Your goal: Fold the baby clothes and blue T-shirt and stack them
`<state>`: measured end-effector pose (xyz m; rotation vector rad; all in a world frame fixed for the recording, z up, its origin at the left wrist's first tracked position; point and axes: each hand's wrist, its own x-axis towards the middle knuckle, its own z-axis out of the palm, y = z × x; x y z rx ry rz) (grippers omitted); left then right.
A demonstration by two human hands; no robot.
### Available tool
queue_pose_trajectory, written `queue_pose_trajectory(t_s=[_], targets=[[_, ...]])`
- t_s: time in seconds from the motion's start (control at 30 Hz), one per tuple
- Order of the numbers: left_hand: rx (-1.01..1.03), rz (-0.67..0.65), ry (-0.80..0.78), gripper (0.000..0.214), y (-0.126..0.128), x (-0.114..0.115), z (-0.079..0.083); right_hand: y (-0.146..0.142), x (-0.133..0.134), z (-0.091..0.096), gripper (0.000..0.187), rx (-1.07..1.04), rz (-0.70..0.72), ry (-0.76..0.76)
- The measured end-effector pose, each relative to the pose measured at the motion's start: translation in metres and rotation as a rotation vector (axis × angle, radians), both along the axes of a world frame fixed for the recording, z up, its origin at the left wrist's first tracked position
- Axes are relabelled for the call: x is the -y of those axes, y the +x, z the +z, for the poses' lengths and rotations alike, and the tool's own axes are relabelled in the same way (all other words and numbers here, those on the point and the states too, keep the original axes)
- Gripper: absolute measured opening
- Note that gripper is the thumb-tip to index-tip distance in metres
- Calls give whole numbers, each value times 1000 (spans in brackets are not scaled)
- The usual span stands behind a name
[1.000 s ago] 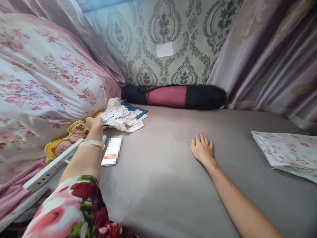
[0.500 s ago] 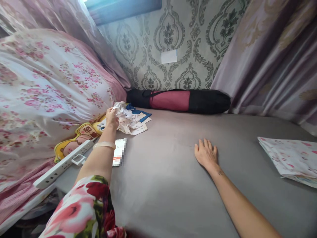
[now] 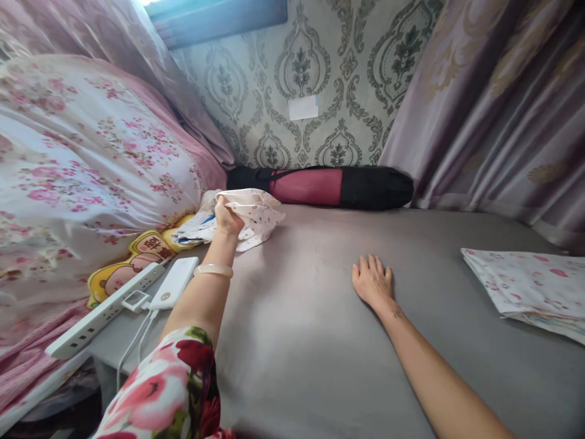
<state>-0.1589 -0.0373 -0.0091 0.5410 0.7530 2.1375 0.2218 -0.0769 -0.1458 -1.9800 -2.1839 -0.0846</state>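
My left hand point(image 3: 228, 217) is closed on a white cloth garment point(image 3: 260, 219) with a small scattered print, its top edge bunched in the fingers and the rest hanging to the right. Beneath and left of it lie other crumpled cloths point(image 3: 196, 228), white with a bit of blue showing. My right hand point(image 3: 373, 281) rests palm down on the grey sheet point(image 3: 311, 317), fingers spread, holding nothing. A white power bank point(image 3: 176, 281) with cables lies beside my left forearm.
A white power strip point(image 3: 105, 311) and a yellow cartoon cushion point(image 3: 121, 274) lie at the left, by a floral cover point(image 3: 114, 140). A black and red rolled bag point(image 3: 308, 186) lies along the wall. Folded printed cloth point(image 3: 530, 280) sits at the right.
My left hand has moved right, lifting and spreading the printed garment over the pile. The power bank has come into sight, while the phone is hidden behind my forearm. My right hand stays flat.
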Motion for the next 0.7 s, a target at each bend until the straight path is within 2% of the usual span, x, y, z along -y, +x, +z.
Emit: queue_pose_trajectory(t_s=[0.13,0.37,0.53,0.7], targets=[[14,-53,-12,40,29,-8,3,0,0,0,52,-13,-4,-8],[16,-286,-120,37,90,-10,10,5,1,-2,49,-136,25,30],[-54,-549,-223,40,132,0,11,11,-5,3,45,-449,55,109],[-146,-763,-330,41,168,10,2,11,-7,19,40,-831,102,237]])
